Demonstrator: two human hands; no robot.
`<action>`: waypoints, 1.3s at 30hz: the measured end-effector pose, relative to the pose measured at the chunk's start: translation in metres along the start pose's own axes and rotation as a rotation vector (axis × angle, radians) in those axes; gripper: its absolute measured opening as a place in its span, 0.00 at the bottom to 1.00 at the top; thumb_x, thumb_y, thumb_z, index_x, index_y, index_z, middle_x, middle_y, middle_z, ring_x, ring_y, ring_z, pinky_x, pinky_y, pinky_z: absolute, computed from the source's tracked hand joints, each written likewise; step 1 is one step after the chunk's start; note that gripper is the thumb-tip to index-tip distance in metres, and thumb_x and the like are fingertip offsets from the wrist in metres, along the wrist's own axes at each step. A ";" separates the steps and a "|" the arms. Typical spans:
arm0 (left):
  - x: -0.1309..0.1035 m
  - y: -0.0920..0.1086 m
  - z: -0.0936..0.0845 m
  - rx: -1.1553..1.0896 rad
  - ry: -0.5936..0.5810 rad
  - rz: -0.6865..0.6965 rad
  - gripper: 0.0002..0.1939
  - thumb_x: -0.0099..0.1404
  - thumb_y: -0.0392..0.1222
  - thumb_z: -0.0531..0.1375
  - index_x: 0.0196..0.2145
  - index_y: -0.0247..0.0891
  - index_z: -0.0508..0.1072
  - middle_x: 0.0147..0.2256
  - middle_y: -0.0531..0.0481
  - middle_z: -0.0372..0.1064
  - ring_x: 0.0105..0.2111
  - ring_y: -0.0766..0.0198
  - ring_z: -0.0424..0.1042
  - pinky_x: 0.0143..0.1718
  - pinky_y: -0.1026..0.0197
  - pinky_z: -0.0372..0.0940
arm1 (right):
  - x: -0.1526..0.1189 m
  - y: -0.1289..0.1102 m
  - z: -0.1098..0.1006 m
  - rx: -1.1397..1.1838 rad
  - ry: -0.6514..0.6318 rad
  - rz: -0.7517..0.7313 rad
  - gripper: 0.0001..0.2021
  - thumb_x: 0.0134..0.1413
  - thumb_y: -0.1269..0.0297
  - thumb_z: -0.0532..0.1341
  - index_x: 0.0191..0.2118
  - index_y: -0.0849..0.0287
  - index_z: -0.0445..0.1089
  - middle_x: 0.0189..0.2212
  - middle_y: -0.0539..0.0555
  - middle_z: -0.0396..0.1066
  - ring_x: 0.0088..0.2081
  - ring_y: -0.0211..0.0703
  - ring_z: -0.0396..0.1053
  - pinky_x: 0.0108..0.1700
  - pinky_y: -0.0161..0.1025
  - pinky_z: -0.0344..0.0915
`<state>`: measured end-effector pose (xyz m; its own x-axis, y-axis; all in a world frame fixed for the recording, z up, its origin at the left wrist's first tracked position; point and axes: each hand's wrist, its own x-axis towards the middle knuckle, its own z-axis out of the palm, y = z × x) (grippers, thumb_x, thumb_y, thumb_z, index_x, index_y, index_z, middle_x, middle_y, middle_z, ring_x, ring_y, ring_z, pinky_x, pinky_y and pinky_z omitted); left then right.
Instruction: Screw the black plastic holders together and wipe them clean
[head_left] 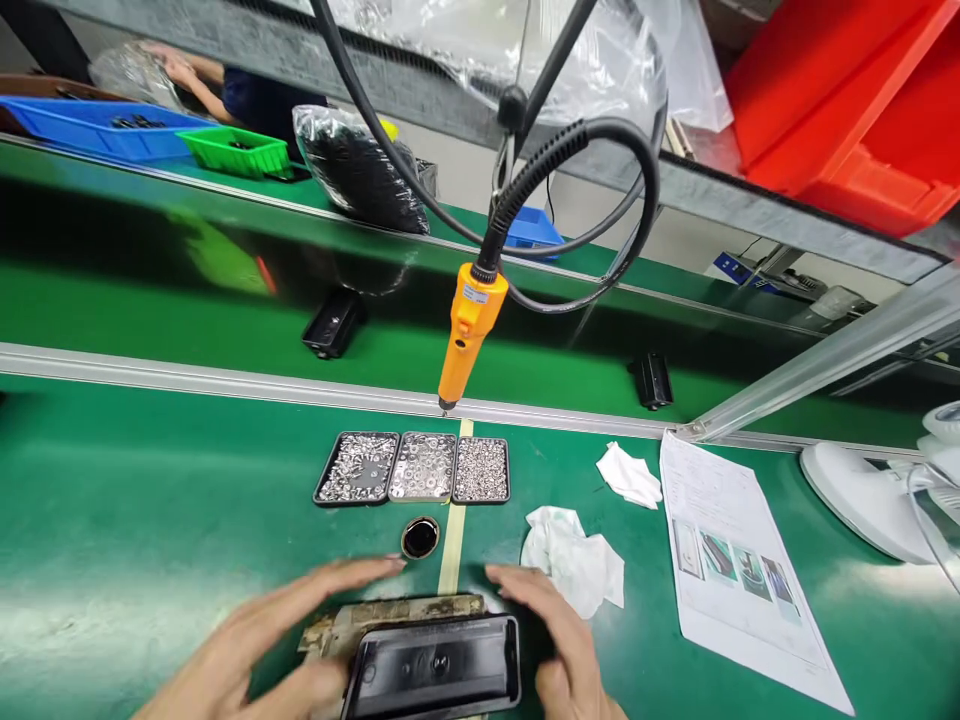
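A black rectangular plastic housing (439, 665), hollow side up with a small round boss inside, lies on a worn, stained block (390, 618) at the bottom middle. My left hand (277, 640) is at its left, index finger stretched forward and thumb apart, close to the housing's edge; whether the thumb touches it I cannot tell. On the other side, my right hand (551, 635) hovers just off the housing, index finger extended and nothing visible in it. Beyond my left fingertip sits a small round cup with dark contents (420, 538).
Three trays of small metal parts, a left tray (322, 485), middle tray (421, 498) and right tray (480, 499), stand ahead. Above them hangs an orange electric screwdriver (471, 325). White cloths (574, 560) and a printed sheet (742, 570) lie right. Black housings (334, 323) rest behind the rail.
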<state>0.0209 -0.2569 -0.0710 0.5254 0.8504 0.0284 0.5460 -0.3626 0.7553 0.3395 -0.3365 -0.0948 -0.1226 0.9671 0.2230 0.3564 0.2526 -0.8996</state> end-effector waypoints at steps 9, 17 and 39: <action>0.136 -0.006 -0.014 0.317 0.142 0.205 0.13 0.74 0.45 0.54 0.41 0.41 0.78 0.39 0.47 0.75 0.43 0.52 0.68 0.48 0.49 0.64 | 0.029 0.007 0.003 0.169 0.193 0.205 0.22 0.74 0.51 0.47 0.52 0.57 0.73 0.40 0.56 0.72 0.35 0.42 0.67 0.40 0.40 0.66; 0.158 -0.011 -0.001 0.294 0.100 0.136 0.10 0.71 0.42 0.58 0.34 0.37 0.75 0.35 0.48 0.72 0.42 0.53 0.67 0.48 0.48 0.61 | 0.033 0.005 0.003 0.176 0.169 0.219 0.19 0.74 0.52 0.49 0.52 0.55 0.73 0.39 0.54 0.72 0.36 0.40 0.68 0.38 0.37 0.64; 0.024 0.066 -0.018 0.366 -0.104 0.380 0.15 0.75 0.37 0.53 0.48 0.54 0.77 0.57 0.49 0.68 0.65 0.47 0.57 0.53 0.46 0.67 | 0.037 -0.006 0.001 0.044 0.161 0.198 0.17 0.73 0.56 0.52 0.48 0.56 0.76 0.39 0.54 0.73 0.40 0.43 0.71 0.44 0.40 0.66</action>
<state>0.0581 -0.2543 -0.0087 0.7820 0.5979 0.1763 0.4867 -0.7623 0.4266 0.3315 -0.3020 -0.0813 0.0957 0.9909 0.0944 0.3181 0.0594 -0.9462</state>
